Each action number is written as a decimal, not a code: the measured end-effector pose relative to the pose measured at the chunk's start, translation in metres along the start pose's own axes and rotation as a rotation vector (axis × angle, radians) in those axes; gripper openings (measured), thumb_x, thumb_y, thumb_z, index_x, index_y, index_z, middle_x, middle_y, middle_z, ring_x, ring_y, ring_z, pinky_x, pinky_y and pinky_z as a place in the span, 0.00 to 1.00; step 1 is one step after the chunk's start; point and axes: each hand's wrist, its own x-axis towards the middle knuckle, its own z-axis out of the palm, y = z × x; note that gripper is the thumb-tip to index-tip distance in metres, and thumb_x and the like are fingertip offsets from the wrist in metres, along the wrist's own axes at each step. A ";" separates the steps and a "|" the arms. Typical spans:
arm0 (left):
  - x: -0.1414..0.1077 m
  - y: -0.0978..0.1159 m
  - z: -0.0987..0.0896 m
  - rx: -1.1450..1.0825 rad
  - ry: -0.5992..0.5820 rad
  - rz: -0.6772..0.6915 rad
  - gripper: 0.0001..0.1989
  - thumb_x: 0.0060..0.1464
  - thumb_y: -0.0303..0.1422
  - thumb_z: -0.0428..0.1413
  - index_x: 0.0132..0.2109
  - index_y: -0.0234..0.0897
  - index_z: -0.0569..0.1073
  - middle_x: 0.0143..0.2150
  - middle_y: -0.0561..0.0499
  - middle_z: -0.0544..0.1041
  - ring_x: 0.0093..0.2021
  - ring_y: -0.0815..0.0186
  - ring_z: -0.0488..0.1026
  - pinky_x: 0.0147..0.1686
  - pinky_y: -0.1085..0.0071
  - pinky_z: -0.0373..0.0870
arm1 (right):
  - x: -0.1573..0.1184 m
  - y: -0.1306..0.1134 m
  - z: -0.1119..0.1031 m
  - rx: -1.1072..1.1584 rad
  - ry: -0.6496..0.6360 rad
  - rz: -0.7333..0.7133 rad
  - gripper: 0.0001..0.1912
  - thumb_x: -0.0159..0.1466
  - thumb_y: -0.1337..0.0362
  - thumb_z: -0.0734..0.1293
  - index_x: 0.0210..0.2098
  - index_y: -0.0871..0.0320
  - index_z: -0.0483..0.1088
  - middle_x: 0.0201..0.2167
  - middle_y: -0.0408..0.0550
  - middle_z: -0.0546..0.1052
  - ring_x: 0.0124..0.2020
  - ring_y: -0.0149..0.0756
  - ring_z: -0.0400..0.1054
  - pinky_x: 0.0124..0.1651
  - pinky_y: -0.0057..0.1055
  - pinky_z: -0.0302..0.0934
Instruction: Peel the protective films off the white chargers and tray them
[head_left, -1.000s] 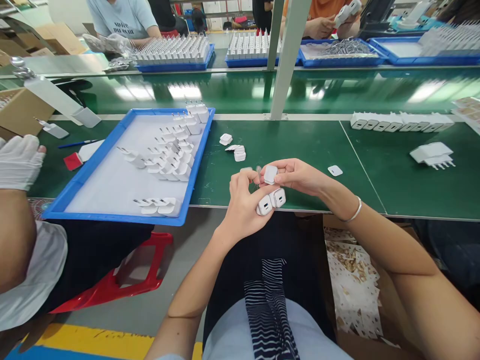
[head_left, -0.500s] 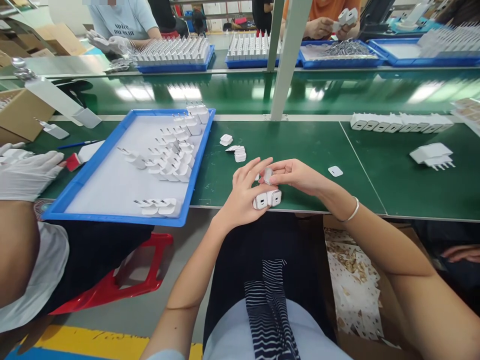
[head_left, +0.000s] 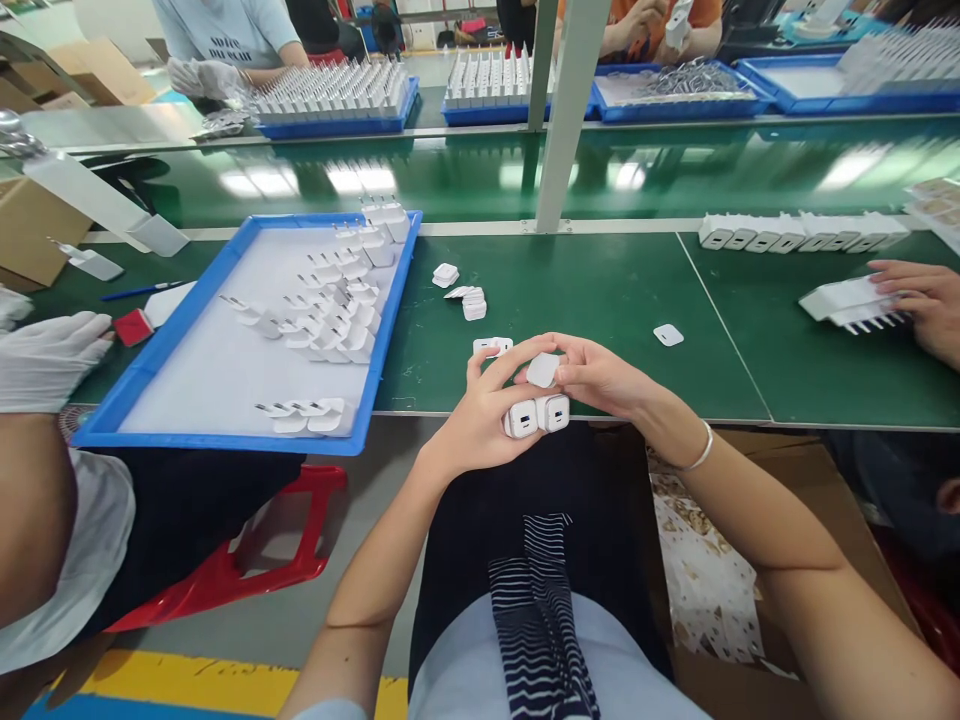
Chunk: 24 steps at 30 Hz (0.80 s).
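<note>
The left hand [head_left: 480,415] is wrapped around two white charger blocks [head_left: 521,420], set side by side with their port faces turned toward the wearer. The right hand [head_left: 600,375] pinches a thin white square piece [head_left: 542,370] between thumb and fingers, just above those blocks — the two hands meet at the fingertips over the near edge of the green bench [head_left: 600,290]. Just beyond the left fingers shows a white ported piece [head_left: 484,346]; whether it is held or lying there, I cannot tell.

Two small white stacks [head_left: 473,303] lie farther back, and a loose white square [head_left: 667,335] lies to the right. On the left, a blue tray [head_left: 390,330] carries white plugs [head_left: 330,340], most with pins up. At the far right, a co-worker's bare hand [head_left: 934,305] touches a cluster of white plugs [head_left: 844,298] — beyond it stands a row of white adapters [head_left: 802,235]
</note>
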 end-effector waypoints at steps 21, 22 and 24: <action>0.007 -0.020 0.000 -0.839 -0.061 -0.217 0.22 0.43 0.40 0.72 0.47 0.43 0.83 0.65 0.43 0.72 0.67 0.46 0.67 0.65 0.49 0.64 | -0.018 -0.001 0.013 -0.260 0.362 -0.287 0.14 0.67 0.50 0.69 0.38 0.54 0.68 0.38 0.44 0.82 0.41 0.34 0.77 0.52 0.35 0.68; 0.006 -0.025 -0.001 -1.035 -0.081 -0.244 0.24 0.40 0.43 0.73 0.46 0.44 0.83 0.64 0.43 0.73 0.66 0.44 0.69 0.64 0.49 0.66 | -0.018 -0.002 0.011 -0.304 0.385 -0.323 0.13 0.67 0.51 0.70 0.38 0.54 0.69 0.39 0.45 0.83 0.42 0.35 0.77 0.54 0.36 0.67; 0.002 -0.032 0.001 -1.326 -0.075 -0.294 0.24 0.37 0.48 0.73 0.42 0.43 0.84 0.62 0.44 0.76 0.64 0.41 0.71 0.62 0.49 0.69 | -0.020 -0.004 0.009 -0.373 0.397 -0.358 0.11 0.67 0.54 0.70 0.38 0.54 0.70 0.41 0.46 0.83 0.42 0.36 0.77 0.52 0.36 0.68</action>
